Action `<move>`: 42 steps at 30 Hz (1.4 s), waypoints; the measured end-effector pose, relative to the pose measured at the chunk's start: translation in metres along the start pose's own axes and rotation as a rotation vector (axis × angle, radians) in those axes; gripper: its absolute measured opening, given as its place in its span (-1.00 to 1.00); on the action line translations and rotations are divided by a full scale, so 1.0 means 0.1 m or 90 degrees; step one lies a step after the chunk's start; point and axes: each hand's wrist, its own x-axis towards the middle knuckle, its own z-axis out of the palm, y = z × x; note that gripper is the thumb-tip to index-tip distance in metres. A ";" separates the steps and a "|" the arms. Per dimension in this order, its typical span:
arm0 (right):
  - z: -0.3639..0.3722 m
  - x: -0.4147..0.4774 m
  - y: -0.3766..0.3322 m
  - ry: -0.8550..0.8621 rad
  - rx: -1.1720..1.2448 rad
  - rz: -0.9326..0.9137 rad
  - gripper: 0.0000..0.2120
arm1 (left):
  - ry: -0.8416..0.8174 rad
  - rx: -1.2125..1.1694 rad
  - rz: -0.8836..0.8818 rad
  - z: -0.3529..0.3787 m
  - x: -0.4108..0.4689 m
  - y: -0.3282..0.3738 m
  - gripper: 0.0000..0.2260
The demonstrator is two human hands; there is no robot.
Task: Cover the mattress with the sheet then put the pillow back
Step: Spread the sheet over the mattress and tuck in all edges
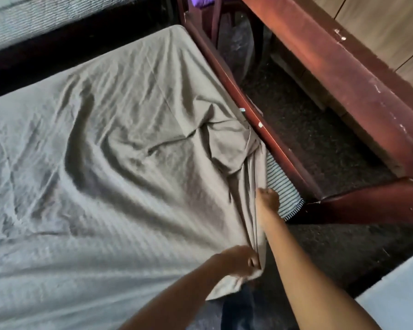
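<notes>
1. The wrinkled grey cloth sheet (pixel 129 139) covers most of the bed, bunched at the near corner where the blue-striped mattress (pixel 281 184) shows bare.
2. The left hand (pixel 244 260) has its fingers clamped on the hem. The right hand (pixel 267 198) touches the fold, but I cannot tell its grip.
3. The sheet looks soft and light, best taken by the hem.
4. The dark red wooden bed rail (pixel 272 139) hugs the mattress edge, so tucking room looks tight.
</notes>
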 end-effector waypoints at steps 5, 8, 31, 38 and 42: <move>-0.29 0.00 0.32 0.020 -0.028 -0.080 -0.80 | 0.094 -0.003 -0.127 -0.17 0.20 -0.03 -0.68; -0.49 0.03 0.48 -0.008 0.023 -0.034 -0.82 | 0.375 -0.100 -0.155 -0.42 0.33 0.12 -0.75; -0.89 0.50 0.43 -0.035 -0.085 0.051 -0.57 | 0.096 -0.038 0.018 -0.29 0.87 0.91 -0.71; -1.14 0.44 1.06 -0.001 -0.088 0.178 -0.62 | 0.441 -0.068 -0.008 -0.39 0.79 0.70 -0.69; -1.03 0.25 0.98 0.232 -0.188 0.116 -0.65 | 0.548 0.076 0.024 -0.35 0.75 0.49 -0.72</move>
